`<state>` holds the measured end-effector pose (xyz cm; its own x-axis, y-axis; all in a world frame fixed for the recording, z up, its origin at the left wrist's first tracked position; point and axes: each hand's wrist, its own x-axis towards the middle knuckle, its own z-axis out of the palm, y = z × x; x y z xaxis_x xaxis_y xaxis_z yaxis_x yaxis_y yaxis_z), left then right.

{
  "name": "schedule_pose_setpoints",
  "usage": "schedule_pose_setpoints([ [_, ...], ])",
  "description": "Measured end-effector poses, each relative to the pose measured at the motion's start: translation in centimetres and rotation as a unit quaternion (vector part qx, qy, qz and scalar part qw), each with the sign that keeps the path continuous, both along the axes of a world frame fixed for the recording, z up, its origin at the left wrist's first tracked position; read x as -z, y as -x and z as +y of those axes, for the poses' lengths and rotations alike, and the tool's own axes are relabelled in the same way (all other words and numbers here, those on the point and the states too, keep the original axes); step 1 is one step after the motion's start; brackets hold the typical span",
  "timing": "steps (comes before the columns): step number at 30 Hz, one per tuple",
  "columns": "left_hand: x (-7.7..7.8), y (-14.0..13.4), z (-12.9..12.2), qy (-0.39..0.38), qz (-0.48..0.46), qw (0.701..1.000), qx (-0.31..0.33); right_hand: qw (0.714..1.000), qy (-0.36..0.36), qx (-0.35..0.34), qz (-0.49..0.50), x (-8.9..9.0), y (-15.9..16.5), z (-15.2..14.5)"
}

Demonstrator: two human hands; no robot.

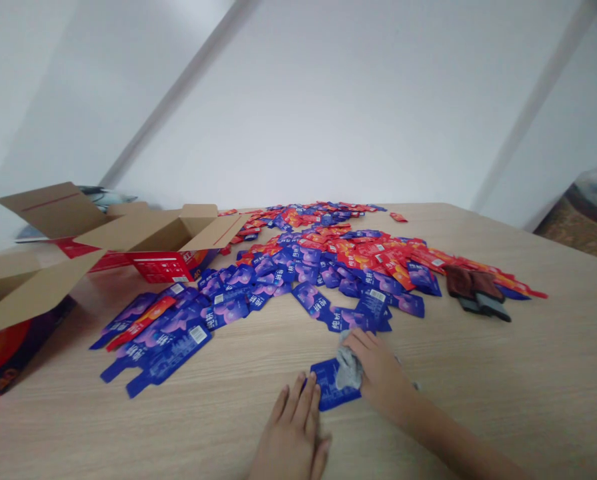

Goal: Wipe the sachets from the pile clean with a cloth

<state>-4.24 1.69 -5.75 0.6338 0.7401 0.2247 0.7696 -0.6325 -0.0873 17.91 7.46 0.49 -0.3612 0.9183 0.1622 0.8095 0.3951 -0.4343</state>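
Over the feed I'm seeing the blue pouch (328, 388) lying nearside of the sachet pile (305, 257); my left hand (292, 427) is resting unclenched on the pouch's edge; my right hand (379, 367) is clutching grey cloth (349, 368) against it; I'm judging it light, pliable, slick, best held edgewise.

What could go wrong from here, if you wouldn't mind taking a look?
The blue packet could slip or crease under the gray cloth, since the left hand's grip seems to steady it only near its left edge. The right hand's grip is also close to the pile of red and blue packets, so a wide stroke might nudge some out of place.
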Motion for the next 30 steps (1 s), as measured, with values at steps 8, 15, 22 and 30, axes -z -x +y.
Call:
schedule_pose_setpoints([
  [8,-0.2,0.0,-0.1,0.018,-0.023,1.000,-0.008,0.992,-0.003,-0.046,-0.120,2.6,2.7,-1.2],
  [15,-0.6,-0.1,-0.2,0.009,-0.020,1.000,-0.003,0.992,0.061,-0.003,-0.108,1.3,-2.7,0.2],
  [22,-1.8,-0.5,-0.5,0.039,-0.009,0.999,-0.009,0.996,-0.009,-0.066,-0.055,-0.5,2.3,-0.1],
  [30,-2.4,-0.6,-0.5,0.053,0.002,0.998,-0.015,0.993,-0.004,-0.023,-0.112,3.2,0.5,-1.6],
])
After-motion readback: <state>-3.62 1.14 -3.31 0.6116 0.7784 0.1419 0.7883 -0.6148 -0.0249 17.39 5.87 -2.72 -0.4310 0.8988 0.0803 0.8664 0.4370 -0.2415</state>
